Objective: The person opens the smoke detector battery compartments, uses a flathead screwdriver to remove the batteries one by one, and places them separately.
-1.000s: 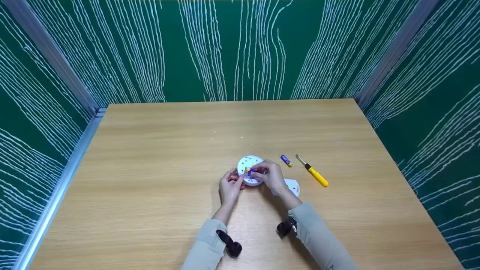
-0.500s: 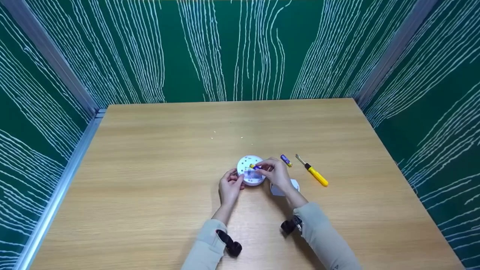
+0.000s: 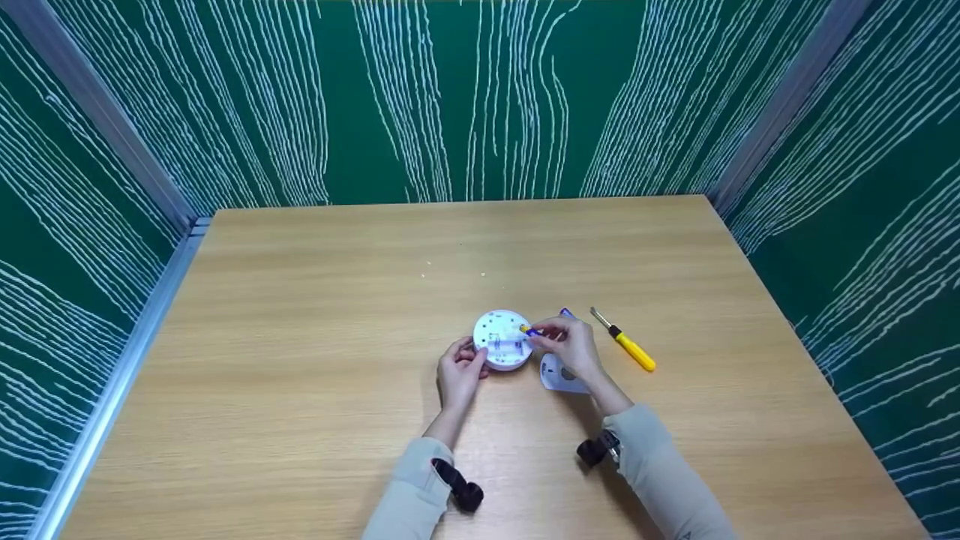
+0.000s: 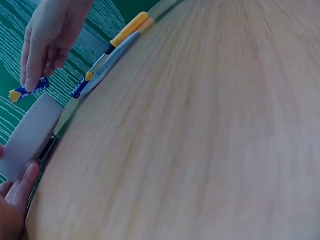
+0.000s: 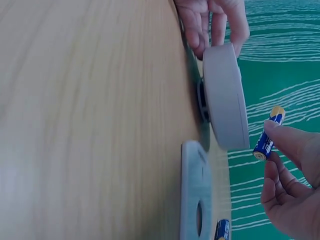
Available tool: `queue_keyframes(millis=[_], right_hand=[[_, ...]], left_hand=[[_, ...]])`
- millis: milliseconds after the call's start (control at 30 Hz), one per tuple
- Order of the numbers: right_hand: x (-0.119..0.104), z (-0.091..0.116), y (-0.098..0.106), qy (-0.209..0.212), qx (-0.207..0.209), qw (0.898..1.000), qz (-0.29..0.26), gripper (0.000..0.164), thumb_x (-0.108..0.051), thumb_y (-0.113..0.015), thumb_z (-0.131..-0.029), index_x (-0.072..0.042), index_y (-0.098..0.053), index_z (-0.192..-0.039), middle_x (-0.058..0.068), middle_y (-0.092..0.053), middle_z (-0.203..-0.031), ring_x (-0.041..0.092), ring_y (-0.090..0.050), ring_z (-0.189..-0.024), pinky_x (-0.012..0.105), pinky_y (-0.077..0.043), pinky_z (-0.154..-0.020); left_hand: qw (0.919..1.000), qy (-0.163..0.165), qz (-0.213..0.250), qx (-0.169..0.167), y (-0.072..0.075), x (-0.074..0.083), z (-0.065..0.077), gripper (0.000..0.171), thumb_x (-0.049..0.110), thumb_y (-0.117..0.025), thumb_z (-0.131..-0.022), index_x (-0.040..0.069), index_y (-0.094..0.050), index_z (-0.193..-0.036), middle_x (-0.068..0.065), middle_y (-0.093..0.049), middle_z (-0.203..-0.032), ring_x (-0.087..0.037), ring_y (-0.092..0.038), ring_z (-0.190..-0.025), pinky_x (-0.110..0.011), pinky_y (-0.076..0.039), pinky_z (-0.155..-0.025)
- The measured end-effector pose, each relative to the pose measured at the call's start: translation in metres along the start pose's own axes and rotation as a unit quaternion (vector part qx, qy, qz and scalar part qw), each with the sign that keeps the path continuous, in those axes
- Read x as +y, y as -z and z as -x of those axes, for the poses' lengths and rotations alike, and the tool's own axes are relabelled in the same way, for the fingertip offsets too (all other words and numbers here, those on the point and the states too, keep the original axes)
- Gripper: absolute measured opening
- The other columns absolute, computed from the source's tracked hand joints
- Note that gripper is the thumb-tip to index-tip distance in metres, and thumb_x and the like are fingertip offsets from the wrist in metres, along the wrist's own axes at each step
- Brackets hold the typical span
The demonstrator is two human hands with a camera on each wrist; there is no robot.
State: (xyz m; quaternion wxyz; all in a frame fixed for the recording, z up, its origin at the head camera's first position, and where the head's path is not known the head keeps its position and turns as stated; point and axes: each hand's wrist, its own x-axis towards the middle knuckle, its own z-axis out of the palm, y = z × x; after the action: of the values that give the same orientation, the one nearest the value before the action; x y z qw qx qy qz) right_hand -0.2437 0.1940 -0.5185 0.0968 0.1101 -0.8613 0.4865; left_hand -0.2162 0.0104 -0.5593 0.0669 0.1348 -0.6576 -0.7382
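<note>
A round white plastic device (image 3: 499,325) is held at its left edge by my left hand (image 3: 459,373), thumb on the upper rim and fingers at the side. Its upward face has small dark holes and a rectangular recess. Just off its right edge, my right hand (image 3: 571,347) pinches a blue-and-yellow battery (image 5: 269,134) between thumb and fingers, above the table and apart from the device. In the left wrist view the same battery (image 4: 29,91) hangs above the device's rim. A white cover (image 3: 556,376) with a rounded edge lies below my right hand, partly hidden by it.
A second blue-and-yellow battery (image 4: 82,86) lies on the table behind my right hand, mostly hidden in the head view. To its right lies a screwdriver (image 3: 632,349) with a yellow handle. Tiny pale specks dot the wooden table (image 3: 315,322). Green patterned walls enclose it.
My right hand has moved right with the battery, from over the device's face to beyond its edge, uncovering the recess. It now partly hides the second battery. My left hand stays put.
</note>
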Motion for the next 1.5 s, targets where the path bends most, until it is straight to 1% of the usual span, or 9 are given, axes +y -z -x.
queue_keyframes(millis=[133,467,633,800,900,1000,1133,1333,1500], right_hand=[[0.006,0.0,0.006,-0.011,0.004,1.0,0.018,0.017,-0.005,-0.074,-0.07,-0.002,-0.07,-0.086,0.005,-0.061,-0.071,0.015,-0.053,-0.061,0.016,-0.046,-0.051],[0.019,-0.001,0.018,-0.084,0.001,0.996,0.032,0.016,-0.006,-0.073,-0.071,-0.003,-0.07,-0.086,0.006,-0.061,-0.072,0.016,-0.052,-0.064,0.017,-0.043,-0.051],[0.024,-0.002,0.022,-0.132,0.002,0.99,0.055,0.016,-0.007,-0.072,-0.072,-0.003,-0.069,-0.087,0.006,-0.062,-0.075,0.016,-0.05,-0.066,0.017,-0.043,-0.052],[0.028,-0.002,0.024,-0.158,0.008,0.985,0.074,0.015,-0.007,-0.071,-0.074,-0.001,-0.069,-0.088,0.008,-0.061,-0.076,0.017,-0.049,-0.068,0.019,-0.041,-0.053],[0.029,-0.003,0.025,-0.172,0.009,0.982,0.076,0.016,-0.006,-0.07,-0.075,0.0,-0.068,-0.089,0.01,-0.062,-0.079,0.019,-0.052,-0.07,0.02,-0.045,-0.056],[0.032,-0.004,0.026,-0.175,0.011,0.981,0.082,0.016,-0.004,-0.069,-0.075,0.001,-0.067,-0.09,0.013,-0.064,-0.083,0.021,-0.056,-0.073,0.025,-0.049,-0.061],[0.034,-0.005,0.026,-0.178,0.015,0.979,0.095,0.015,-0.004,-0.069,-0.075,0.002,-0.068,-0.089,0.015,-0.065,-0.083,0.022,-0.057,-0.073,0.03,-0.051,-0.063],[0.035,-0.007,0.025,-0.186,0.014,0.977,0.104,0.013,-0.005,-0.069,-0.076,0.003,-0.068,-0.087,0.014,-0.064,-0.08,0.021,-0.057,-0.069,0.027,-0.051,-0.059],[0.037,-0.007,0.025,-0.185,0.013,0.977,0.108,0.012,-0.003,-0.068,-0.076,0.003,-0.068,-0.086,0.013,-0.063,-0.077,0.02,-0.056,-0.066,0.022,-0.05,-0.054]], left_hand=[[1.0,-0.001,-0.007,0.001,0.0,0.0,0.0,0.033,0.001,-0.064,-0.077,-0.004,-0.057,-0.109,-0.004,-0.052,-0.068,-0.011,-0.055,-0.052,-0.028,-0.055,-0.049],[0.9999,0.003,-0.014,0.003,0.0,0.0,0.0,0.033,0.002,-0.065,-0.077,-0.003,-0.057,-0.109,-0.003,-0.052,-0.068,-0.011,-0.056,-0.052,-0.028,-0.055,-0.05],[0.9998,0.006,-0.019,0.005,0.0,0.0,0.0,0.034,0.002,-0.066,-0.077,-0.003,-0.057,-0.109,-0.005,-0.053,-0.07,-0.011,-0.056,-0.053,-0.027,-0.055,-0.05],[0.9996,0.012,-0.024,0.004,0.001,0.001,0.001,0.035,0.003,-0.066,-0.077,-0.002,-0.057,-0.11,-0.005,-0.053,-0.07,-0.011,-0.056,-0.054,-0.026,-0.055,-0.05],[0.9997,0.014,-0.022,0.003,0.001,0.001,0.001,0.035,0.003,-0.066,-0.077,-0.002,-0.057,-0.111,-0.005,-0.052,-0.07,-0.013,-0.056,-0.054,-0.026,-0.055,-0.05],[0.9998,0.005,-0.017,0.002,0.001,0.001,0.001,0.035,0.003,-0.066,-0.077,-0.003,-0.057,-0.11,-0.004,-0.052,-0.069,-0.015,-0.057,-0.054,-0.028,-0.055,-0.05],[0.9999,-0.007,-0.01,0.002,0.001,-0.001,0.001,0.032,0.003,-0.065,-0.077,-0.003,-0.058,-0.108,-0.003,-0.052,-0.067,-0.015,-0.057,-0.053,-0.028,-0.055,-0.049],[0.9999,-0.009,-0.01,0.004,0.001,0.0,0.001,0.031,0.002,-0.064,-0.077,-0.004,-0.058,-0.107,-0.004,-0.053,-0.067,-0.013,-0.056,-0.052,-0.027,-0.055,-0.048],[0.9999,0.0,-0.009,0.005,0.0,0.001,0.0,0.032,0.002,-0.065,-0.077,-0.003,-0.058,-0.108,-0.004,-0.054,-0.068,-0.012,-0.056,-0.052,-0.027,-0.055,-0.05]])
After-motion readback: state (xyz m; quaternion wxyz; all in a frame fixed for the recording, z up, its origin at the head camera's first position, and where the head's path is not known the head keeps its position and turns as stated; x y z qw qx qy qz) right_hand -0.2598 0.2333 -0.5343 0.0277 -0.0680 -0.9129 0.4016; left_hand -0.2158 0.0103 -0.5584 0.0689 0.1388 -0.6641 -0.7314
